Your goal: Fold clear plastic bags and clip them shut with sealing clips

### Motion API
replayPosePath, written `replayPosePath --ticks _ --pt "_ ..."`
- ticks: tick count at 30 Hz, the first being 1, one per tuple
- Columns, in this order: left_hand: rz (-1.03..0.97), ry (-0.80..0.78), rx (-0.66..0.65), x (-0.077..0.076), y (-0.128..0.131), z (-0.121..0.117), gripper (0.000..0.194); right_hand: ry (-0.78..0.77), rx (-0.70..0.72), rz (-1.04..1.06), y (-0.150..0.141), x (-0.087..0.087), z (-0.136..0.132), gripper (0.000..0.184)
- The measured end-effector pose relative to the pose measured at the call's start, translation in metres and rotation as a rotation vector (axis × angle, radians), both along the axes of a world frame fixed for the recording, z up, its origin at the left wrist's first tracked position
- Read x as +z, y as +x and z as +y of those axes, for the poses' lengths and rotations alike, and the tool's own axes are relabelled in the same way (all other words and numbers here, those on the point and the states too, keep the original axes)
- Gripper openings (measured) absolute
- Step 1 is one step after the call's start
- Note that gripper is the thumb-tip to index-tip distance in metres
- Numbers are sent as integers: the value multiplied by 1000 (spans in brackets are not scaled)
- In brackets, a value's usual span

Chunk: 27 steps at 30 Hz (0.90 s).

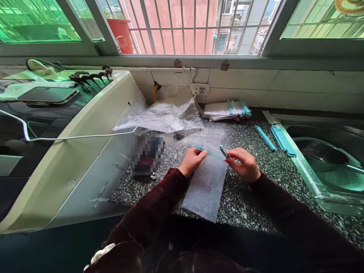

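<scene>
A clear, frosted plastic bag (206, 185) hangs over the speckled counter, its top edge between my two hands. My left hand (192, 161) is closed on the bag's upper left corner, thumb on top, where a short teal end of a bag clip shows. My right hand (242, 163) pinches a teal bag clip (223, 151) at the bag's upper right corner. Whether the two teal ends belong to one clip I cannot tell. To the right, a loose teal clip (265, 138) lies on the counter beside several more teal clips (281, 140).
Behind, a stack of plastic bags with teal clips (224, 110) lies by the wall, next to a crumpled clear bag (167, 113). A pixelated dark item (148, 155) sits left of my hands. A white cable (85, 136) crosses the cream appliance (93, 121). A sink (313, 129) is at right.
</scene>
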<state>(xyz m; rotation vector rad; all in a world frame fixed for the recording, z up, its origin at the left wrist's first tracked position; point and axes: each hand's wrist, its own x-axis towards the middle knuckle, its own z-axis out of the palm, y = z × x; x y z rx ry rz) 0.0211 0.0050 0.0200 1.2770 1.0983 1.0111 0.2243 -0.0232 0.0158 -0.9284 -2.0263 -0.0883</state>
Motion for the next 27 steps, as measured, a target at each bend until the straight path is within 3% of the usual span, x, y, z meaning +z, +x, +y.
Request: replayPosePath --ticks 27 --pt "35 37 -42 -12 2 2 31 -23 -44 -168 -6 -10 5 18"
